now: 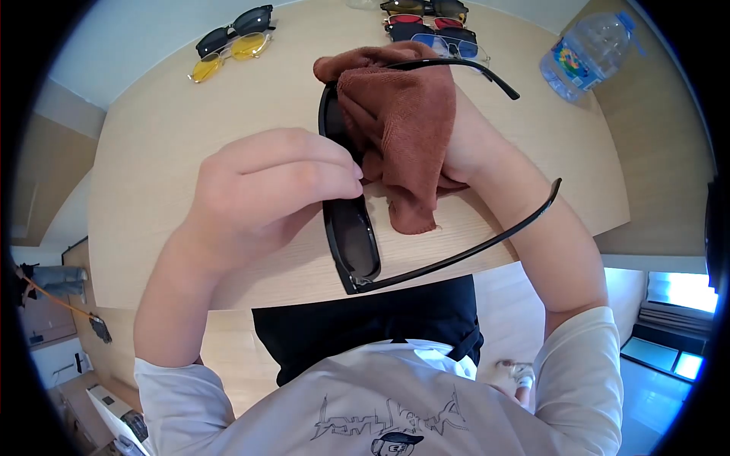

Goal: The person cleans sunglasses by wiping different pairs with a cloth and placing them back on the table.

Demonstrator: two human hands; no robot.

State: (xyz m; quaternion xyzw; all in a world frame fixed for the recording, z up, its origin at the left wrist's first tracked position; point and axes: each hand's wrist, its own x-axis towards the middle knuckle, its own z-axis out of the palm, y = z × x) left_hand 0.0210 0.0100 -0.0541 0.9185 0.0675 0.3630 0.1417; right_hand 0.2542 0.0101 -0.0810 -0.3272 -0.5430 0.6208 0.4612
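Black-framed sunglasses (356,242) are held over the near part of the table, both temples unfolded and pointing right. My left hand (277,178) pinches them around the middle of the frame, fingers closed at the bridge. A reddish-brown cloth (407,114) drapes over the upper lens and hangs down beside the frame. My right hand (468,144) is mostly hidden under this cloth and grips it against the upper lens; its fingers are covered. The lower dark lens shows uncovered.
On the pale wooden table (167,129), black sunglasses (234,32) and yellow-lensed glasses (232,57) lie far left. Several more pairs, among them clear-lensed glasses (452,47), lie at the back. A plastic water bottle (585,57) stands at the far right.
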